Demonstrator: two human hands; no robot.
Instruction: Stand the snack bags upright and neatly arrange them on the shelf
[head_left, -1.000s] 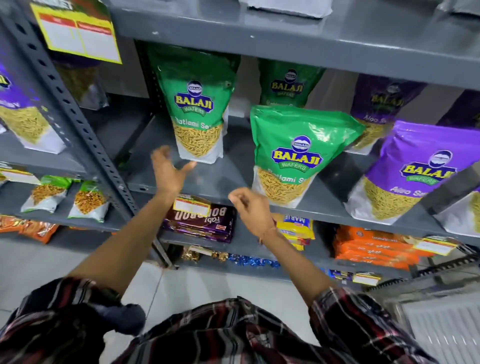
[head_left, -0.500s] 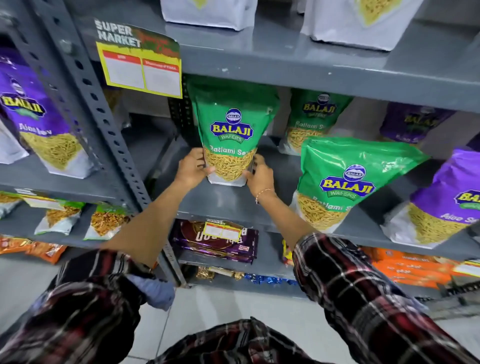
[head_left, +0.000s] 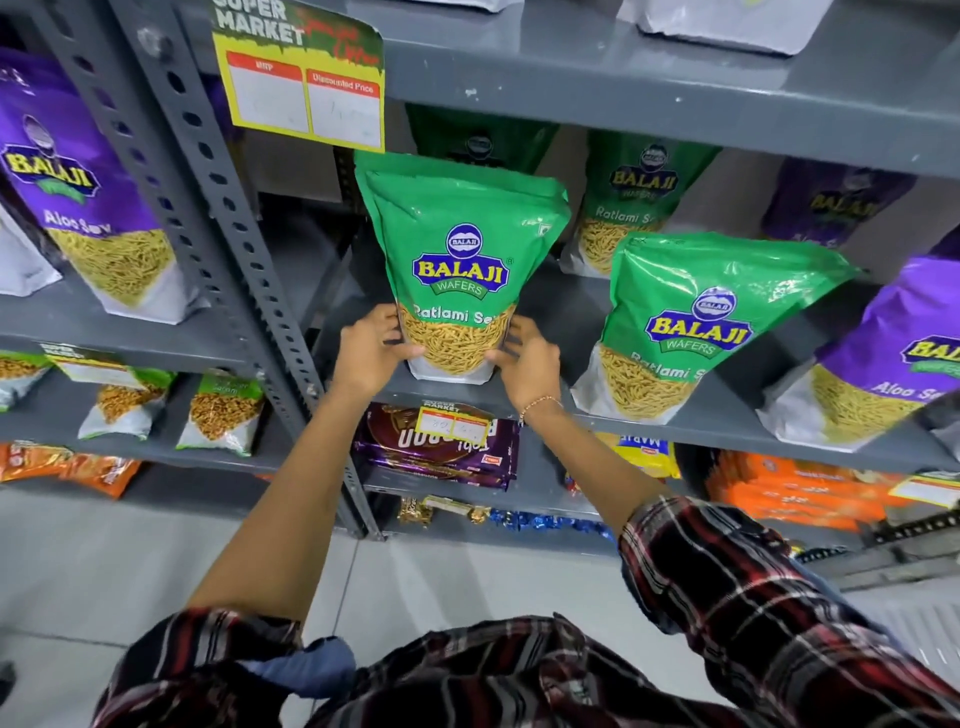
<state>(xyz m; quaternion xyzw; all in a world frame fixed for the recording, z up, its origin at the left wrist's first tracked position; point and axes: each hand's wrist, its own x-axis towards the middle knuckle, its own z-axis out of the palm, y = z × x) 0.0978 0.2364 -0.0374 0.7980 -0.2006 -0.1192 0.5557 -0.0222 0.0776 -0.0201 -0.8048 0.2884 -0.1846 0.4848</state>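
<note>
Where hands (head_left: 366, 348) clasp, grey shelf (head_left: 722, 423).

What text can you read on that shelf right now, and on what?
"BALAJI WAFERS", "Ratlami Se": held green bag, between left hand and right hand.
"BALAJI", "Aloo Sev": purple bag.
"SUPER MARKET", "Discounted Price": yellow shelf sign.
Lower price tag: digits unreadable.

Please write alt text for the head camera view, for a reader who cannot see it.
Both hands, the left hand and the right hand, grip the base of an upright green Balaji Ratlami Sev bag on a grey metal shelf. Beside it to the right, a second green Ratlami Sev bag leans, then a purple Aloo Sev bag.
</note>
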